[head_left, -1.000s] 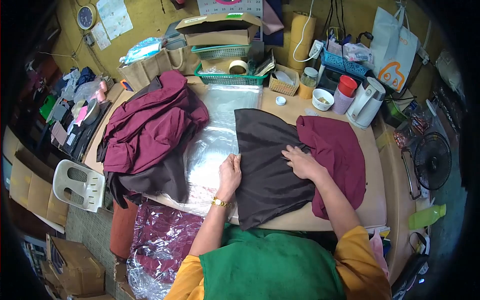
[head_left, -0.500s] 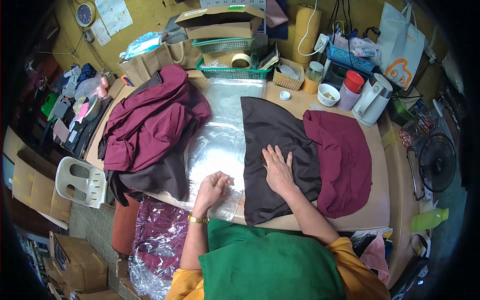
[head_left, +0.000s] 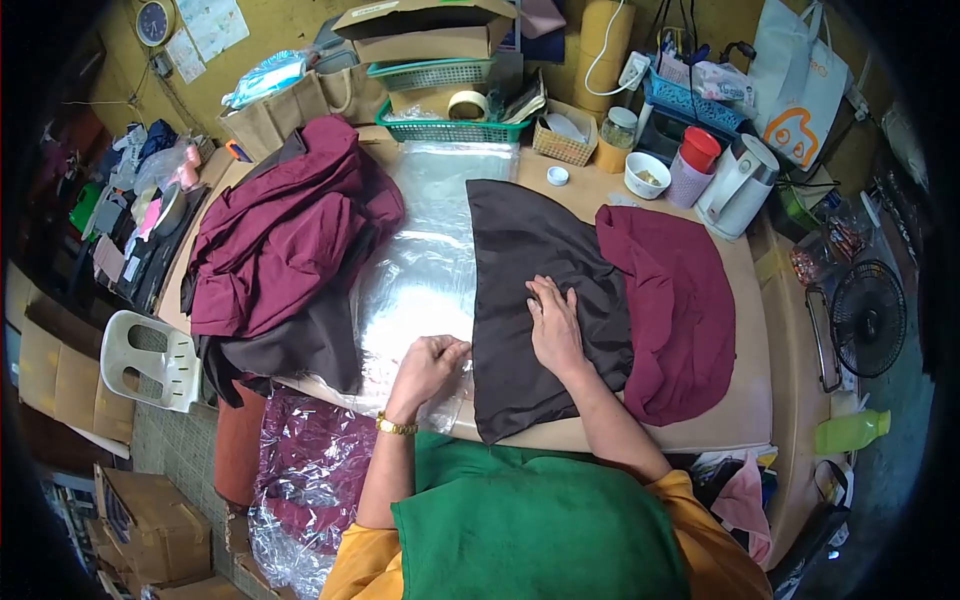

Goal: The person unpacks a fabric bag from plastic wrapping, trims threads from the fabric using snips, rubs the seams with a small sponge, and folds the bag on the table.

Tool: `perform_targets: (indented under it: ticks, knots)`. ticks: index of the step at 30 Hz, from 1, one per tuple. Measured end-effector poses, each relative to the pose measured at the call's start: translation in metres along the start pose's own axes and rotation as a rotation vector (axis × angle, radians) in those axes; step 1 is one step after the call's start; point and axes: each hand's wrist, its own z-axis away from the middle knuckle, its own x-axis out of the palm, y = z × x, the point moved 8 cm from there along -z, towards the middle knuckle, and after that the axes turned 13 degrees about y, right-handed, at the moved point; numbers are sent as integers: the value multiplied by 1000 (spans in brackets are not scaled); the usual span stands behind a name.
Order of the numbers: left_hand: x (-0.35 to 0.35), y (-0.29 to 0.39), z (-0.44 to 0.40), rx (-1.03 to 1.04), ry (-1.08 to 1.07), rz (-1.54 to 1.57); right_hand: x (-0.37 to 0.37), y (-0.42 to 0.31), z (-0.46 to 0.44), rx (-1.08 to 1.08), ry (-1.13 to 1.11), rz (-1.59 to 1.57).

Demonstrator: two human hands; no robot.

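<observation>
A dark brown-black cloth piece [head_left: 520,370] lies spread on the table, joined or overlapped at its right by folded maroon fabric [head_left: 680,310]. My right hand [head_left: 556,330] rests on the dark cloth, palm down, fingers extended and fairly close together. At the cloth's left edge my left hand [head_left: 428,372], with a gold watch at the wrist, is closed in a pinch. Whatever its fingertips hold is too small to make out. Beneath that hand are clear plastic sheets [head_left: 415,270]. Left of them sits a crumpled maroon and dark fabric heap [head_left: 290,230].
Green baskets [head_left: 450,130] with tape, a small wicker basket [head_left: 565,140], a white bowl [head_left: 647,175] and an electric kettle [head_left: 738,190] line the table's back. A plastic-wrapped maroon bundle [head_left: 310,470] is below the front edge. A white chair [head_left: 150,360] stands left.
My left hand has moved right, bringing its pinched fingertips to the dark cloth's left edge. My right hand stays on the cloth, its fingers drawn closer together. The whole view has shifted slightly.
</observation>
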Motion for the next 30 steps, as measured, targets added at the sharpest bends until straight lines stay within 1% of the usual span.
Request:
perform_targets:
  ticks: [1, 3, 4, 6, 7, 8, 10, 11, 12, 13, 15, 16, 18, 25, 27, 30]
  knots:
    - [-1, -5, 2, -5, 3, -3, -5, -3, -1, -19, 46, -15]
    - [-10, -13, 6, -68, 81, 144, -20, -15, -6, -83, 181, -88]
    - [-11, -14, 7, -72, 89, 142, -25, -23, -7, -87, 175, -94]
    - [-3, -20, 11, -231, 60, 443, -22, -25, -9, 161, -56, -170]
    - [-1, -21, 12, -234, 68, 446, -28, -43, -9, 129, -140, -79]
    - [2, -21, 13, -275, 49, 589, -33, -53, -8, 126, -147, -80]
    - [6, -21, 13, -347, 9, 874, -29, -78, 2, -25, -303, -97]
    - [5, -23, 13, -345, 15, 876, -31, -85, 5, -65, -279, -51]
    - [7, -25, 14, -387, -33, 942, -31, -88, 8, -69, -282, -52]
    - [11, -24, 15, -428, -83, 1009, -35, -96, 8, -141, -229, -43]
    - [11, -18, 18, -438, -56, 1041, -48, -118, 7, -277, -123, -14]
    - [11, -15, 18, -448, -33, 1068, -47, -120, 7, -280, -123, -13]
    - [10, -16, 17, -425, -46, 1043, -50, -134, 10, -434, -41, -21]
    - [7, -8, 19, -341, -44, 871, -42, -142, 10, -511, 29, 62]
    - [5, -5, 19, -331, -44, 848, -43, -145, 10, -570, 67, 94]
    - [4, -3, 21, -316, -51, 809, -37, -142, 8, -565, 33, 119]
